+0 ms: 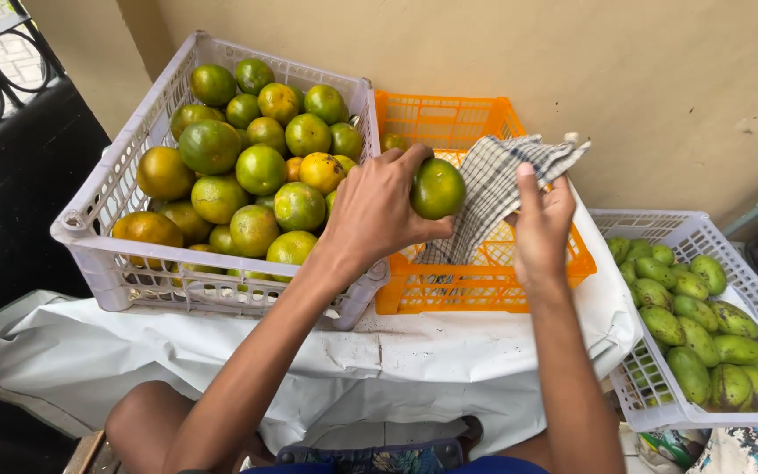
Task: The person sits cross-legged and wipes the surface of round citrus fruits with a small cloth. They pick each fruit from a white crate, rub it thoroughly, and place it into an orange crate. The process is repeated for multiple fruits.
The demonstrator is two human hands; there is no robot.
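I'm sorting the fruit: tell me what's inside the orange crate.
One green orange shows at the back of the orange crate. The hands, the held orange and the checked cloth cover the rest.

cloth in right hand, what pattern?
Checked: dark grey lines on white cloth, held by the right hand; head view.

Bare forearms without sleeves, patterned shorts [370,458] at the lap.

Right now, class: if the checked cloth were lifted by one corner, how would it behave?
The checked cloth probably hangs limp, since it already drapes in folds from the right hand. It looks thin, so likely light. It would not roll, unlike the fruit.
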